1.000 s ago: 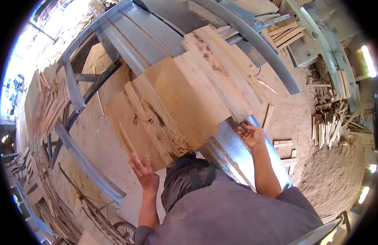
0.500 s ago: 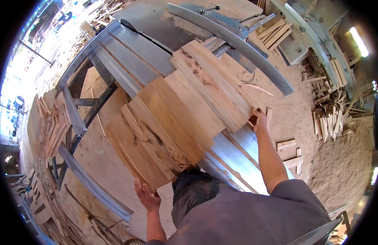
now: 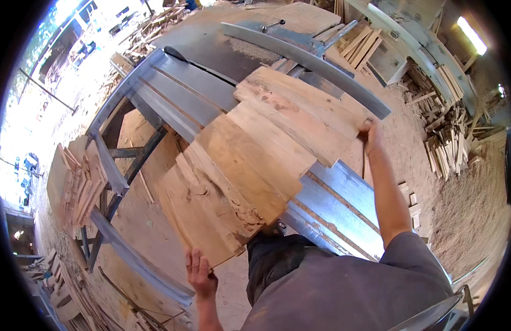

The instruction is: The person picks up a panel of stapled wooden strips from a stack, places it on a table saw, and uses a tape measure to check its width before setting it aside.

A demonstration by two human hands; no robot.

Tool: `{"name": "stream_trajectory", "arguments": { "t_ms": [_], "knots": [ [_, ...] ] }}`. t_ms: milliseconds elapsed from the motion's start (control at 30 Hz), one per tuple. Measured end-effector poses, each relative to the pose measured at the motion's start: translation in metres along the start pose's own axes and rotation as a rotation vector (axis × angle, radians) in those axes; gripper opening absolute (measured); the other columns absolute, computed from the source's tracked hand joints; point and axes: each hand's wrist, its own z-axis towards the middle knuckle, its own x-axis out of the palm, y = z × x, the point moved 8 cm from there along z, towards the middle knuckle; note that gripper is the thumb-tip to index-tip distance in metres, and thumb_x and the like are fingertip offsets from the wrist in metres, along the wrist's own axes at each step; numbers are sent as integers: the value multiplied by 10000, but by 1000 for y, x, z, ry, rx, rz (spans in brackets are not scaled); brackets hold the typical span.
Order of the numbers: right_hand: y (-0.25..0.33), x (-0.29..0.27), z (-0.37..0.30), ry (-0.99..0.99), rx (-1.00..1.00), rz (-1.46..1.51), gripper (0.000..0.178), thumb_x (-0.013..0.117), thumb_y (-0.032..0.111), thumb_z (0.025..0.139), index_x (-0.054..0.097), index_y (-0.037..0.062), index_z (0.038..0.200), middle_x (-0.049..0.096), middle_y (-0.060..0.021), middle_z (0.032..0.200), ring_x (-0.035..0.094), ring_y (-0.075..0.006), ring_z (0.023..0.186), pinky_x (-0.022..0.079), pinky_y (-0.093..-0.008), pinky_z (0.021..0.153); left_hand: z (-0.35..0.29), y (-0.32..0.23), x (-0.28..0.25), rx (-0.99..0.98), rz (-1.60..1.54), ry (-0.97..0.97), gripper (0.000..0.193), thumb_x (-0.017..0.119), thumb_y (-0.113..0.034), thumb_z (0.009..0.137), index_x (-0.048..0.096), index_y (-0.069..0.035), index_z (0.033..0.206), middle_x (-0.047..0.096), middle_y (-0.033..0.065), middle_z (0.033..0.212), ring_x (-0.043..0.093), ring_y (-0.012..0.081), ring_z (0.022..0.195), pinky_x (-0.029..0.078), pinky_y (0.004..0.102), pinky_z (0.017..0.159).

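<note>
A broad wooden panel [image 3: 250, 160] made of several staggered boards lies slantwise in front of me, with knots and a rough, bark-like patch near its lower end. It overlaps a grey metal machine table [image 3: 316, 220], and its left part reaches out over the floor. My left hand [image 3: 201, 274] is at the panel's near left corner, fingers upright along the outer edge and thumb partly hidden. At the far right end, my right hand [image 3: 370, 132] grips the panel's corner, with some fingers hidden by the edge.
A curved-looking metal rail [image 3: 310, 60] runs past the panel's far side. Stacked wood strips [image 3: 81, 182] stand at the left beside the metal frame [image 3: 137, 165]. Offcuts [image 3: 446, 149] are piled at the right near a sawdust heap [image 3: 459, 220].
The panel's right end has shifted up and to the right with my right hand. My left hand has closed in on the near left corner. The whole view has turned slightly.
</note>
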Motion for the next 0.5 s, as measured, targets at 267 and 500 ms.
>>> {"name": "stream_trajectory", "arguments": {
  "t_ms": [267, 500],
  "knots": [
    [280, 122, -130, 199, -901, -286, 290, 655, 267, 970, 675, -13, 1046, 692, -61, 947, 603, -134, 842, 468, -268, 796, 40, 66, -239, -376, -344, -285, 490, 733, -59, 881, 586, 78, 1328, 671, 208, 1207, 644, 279, 1108, 500, 431, 1011],
    [71, 263, -1, 688, -199, 76, 540, 544, 447, 1046, 550, 60, 1422, 615, -69, 1341, 511, -175, 1274, 343, -333, 1118, 116, 168, -174, -336, -952, -770, 720, 778, -58, 859, 411, 42, 1470, 644, 113, 1221, 617, 219, 1065, 492, 386, 977]
  ]
}}
